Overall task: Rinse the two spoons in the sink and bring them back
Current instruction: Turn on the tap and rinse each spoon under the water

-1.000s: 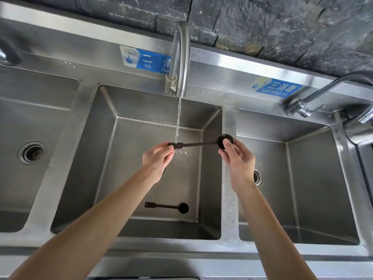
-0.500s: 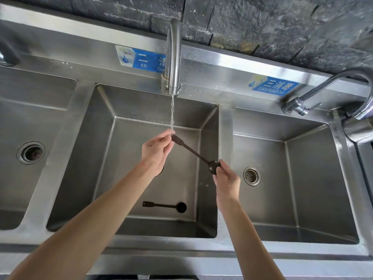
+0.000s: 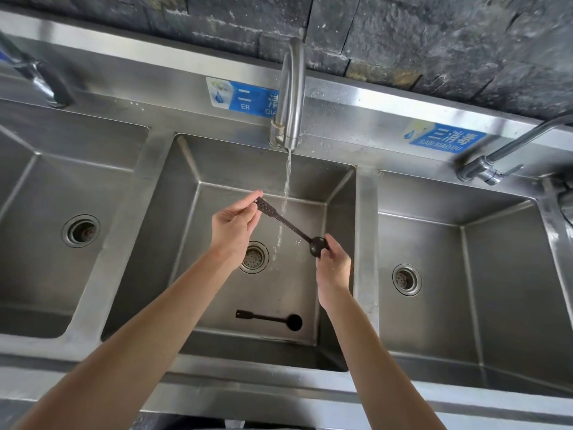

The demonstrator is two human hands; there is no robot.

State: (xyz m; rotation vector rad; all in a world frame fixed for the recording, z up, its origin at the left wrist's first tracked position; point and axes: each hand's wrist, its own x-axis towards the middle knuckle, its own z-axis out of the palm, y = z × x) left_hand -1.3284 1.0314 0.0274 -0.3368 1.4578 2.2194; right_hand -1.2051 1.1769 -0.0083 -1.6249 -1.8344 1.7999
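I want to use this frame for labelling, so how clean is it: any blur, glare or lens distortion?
Head view: wide-angle bending curves the sink rim and the basin edges; the steel shows soft sheen, no hard glare; the held spoon, left hand and right hand look fairly sharp; the spoon on the basin floor is crisp; the far corners smear slightly.

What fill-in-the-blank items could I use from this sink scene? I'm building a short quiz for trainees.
1. The left hand pinches the handle end of the held spoon, while the right hand holds its ____.
2. Water from the tap runs into the ____ of the three basins.
3. The second spoon lies on the basin ____.
4. The sink holds ____ drains.

Missing words: bowl; middle; floor; three
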